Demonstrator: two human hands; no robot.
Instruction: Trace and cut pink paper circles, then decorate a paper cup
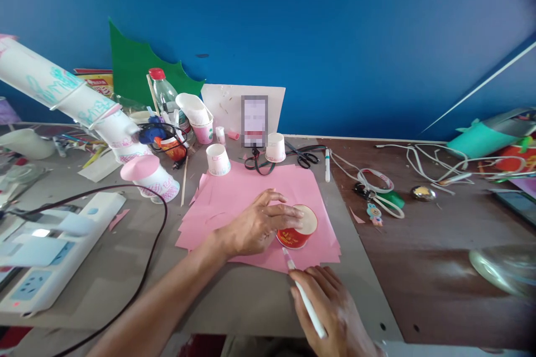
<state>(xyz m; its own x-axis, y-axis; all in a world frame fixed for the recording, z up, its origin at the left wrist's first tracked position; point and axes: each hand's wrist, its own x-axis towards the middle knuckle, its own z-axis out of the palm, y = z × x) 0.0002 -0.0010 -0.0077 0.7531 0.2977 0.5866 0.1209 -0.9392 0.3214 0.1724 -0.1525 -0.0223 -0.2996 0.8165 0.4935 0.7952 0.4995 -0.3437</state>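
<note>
On the pink paper [234, 195], the red cup [293, 237] sits right of the left hand [258, 225], whose loosely spread fingers [288, 222] rest on its top, while the right hand [335, 304], nearer and apart, grips a marker [309, 307] slanting far-left toward it.

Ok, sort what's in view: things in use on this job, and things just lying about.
In use:
red cup, under the left hand
white pen, held in the right hand
pink paper, beneath the cup

Probably just lying about:
power strip
plastic bottle, red-capped
blue charm
</note>
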